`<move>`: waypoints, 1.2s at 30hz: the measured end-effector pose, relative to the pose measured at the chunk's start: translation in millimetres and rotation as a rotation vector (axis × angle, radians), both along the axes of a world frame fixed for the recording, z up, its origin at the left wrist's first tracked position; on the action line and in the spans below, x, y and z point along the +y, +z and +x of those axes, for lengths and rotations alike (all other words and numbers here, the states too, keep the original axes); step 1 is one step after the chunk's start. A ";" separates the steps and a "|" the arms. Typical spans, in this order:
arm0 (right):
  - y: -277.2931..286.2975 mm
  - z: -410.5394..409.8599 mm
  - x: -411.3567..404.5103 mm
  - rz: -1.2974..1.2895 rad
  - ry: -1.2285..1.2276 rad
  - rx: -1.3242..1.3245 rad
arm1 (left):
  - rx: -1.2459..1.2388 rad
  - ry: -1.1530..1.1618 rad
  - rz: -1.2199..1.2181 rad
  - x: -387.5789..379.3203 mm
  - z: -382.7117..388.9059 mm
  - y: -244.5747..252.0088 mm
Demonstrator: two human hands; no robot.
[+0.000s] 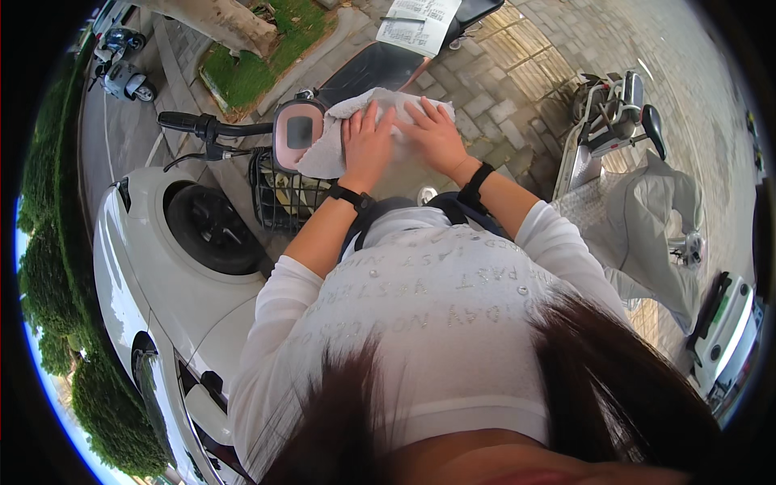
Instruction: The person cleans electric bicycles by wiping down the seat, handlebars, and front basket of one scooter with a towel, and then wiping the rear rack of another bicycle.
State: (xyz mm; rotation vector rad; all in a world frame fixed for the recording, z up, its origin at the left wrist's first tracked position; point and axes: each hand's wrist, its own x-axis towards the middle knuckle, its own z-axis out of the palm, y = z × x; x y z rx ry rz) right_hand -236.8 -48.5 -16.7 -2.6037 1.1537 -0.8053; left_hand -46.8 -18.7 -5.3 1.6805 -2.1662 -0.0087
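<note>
My left hand (367, 144) lies palm down on a pale grey towel (322, 159), its fingers stretched out over the cloth. Beside it, my right hand (436, 133) rests on the same towel with fingers spread. Both hands look flat, with no visible grip on the fabric. The towel drapes over the front of an electric scooter and partly covers its pink display panel (299, 132). Out to the left extends the scooter's handlebar grip (185, 121), with a brake lever (188, 159) beneath it. The other handlebar end is hidden.
A black wire basket (291, 203) hangs beside a white car (200, 303). On the scooter's black seat (370, 66) lies an open notebook (415, 36) with writing and a pen (402, 19). Another two-wheeler (606, 127) and a grey cover (648, 212) stand right.
</note>
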 end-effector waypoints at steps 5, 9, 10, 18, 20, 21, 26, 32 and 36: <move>-25.2 -22.2 12.8 -0.017 -0.084 -0.021 | -0.069 -0.097 0.048 -5.9 -24.6 -1.1; -38.8 -34.1 25.6 -0.004 -0.055 0.037 | -0.048 -0.233 -0.020 5.9 -23.1 -3.6; -39.7 -34.5 26.8 -0.003 -0.056 0.037 | -0.078 -0.258 0.012 9.7 -20.4 -1.8; -25.9 -8.7 32.9 -0.063 0.077 0.095 | -0.057 -0.193 0.053 49.2 22.5 -7.2; -26.5 -6.5 31.8 -0.082 0.087 0.105 | -0.108 -0.141 0.021 52.6 29.6 -10.4; -24.3 -5.3 31.7 -0.102 0.091 0.114 | -0.108 -0.129 0.024 53.5 29.5 -10.5; -11.6 15.3 1.8 -0.103 0.175 0.085 | 0.036 0.030 -0.003 40.4 24.6 -10.5; 1.0 7.7 -5.7 0.034 0.151 -0.002 | 0.134 0.055 0.015 30.1 16.4 -11.3; -0.5 -5.7 -7.0 0.125 0.041 -0.111 | 0.111 0.036 -0.028 6.5 -2.1 -4.8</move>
